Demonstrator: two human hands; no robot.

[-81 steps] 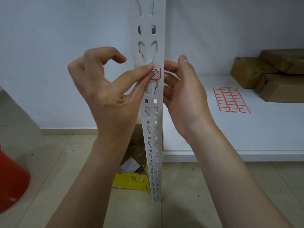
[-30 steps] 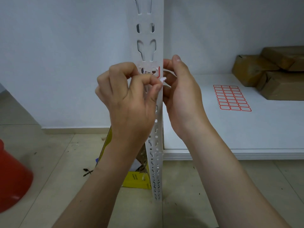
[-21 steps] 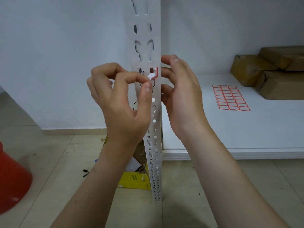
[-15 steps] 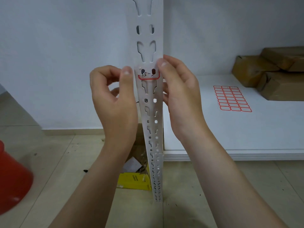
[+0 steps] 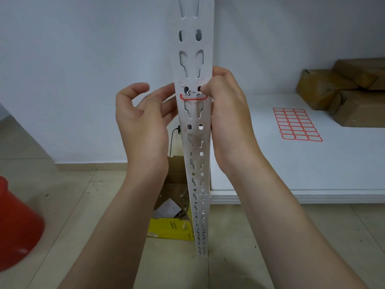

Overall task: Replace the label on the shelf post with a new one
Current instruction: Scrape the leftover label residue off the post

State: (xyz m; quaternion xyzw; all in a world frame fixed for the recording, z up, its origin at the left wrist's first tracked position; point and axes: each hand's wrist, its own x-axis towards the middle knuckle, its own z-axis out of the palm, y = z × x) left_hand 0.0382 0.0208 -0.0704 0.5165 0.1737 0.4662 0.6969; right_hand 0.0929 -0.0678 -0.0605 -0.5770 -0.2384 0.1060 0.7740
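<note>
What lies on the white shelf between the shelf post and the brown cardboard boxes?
A sheet of red-bordered labels lies flat on the shelf, apart from both shelf post and cardboard boxes; the head view shows it.

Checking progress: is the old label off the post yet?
Not fully: the label shows its red-bordered lower strip stuck on the post, upper part ragged, right hand at its corner.

Brown cardboard boxes (image 5: pixel 341 90) are lying piled at the far right of a white shelf board (image 5: pixel 312 174). A red bucket (image 5: pixel 16 226) is standing on the tiled floor (image 5: pixel 73 195) at left. An open carton (image 5: pixel 166 228) with a yellow side is sitting mid-floor, holding paper scraps.
</note>
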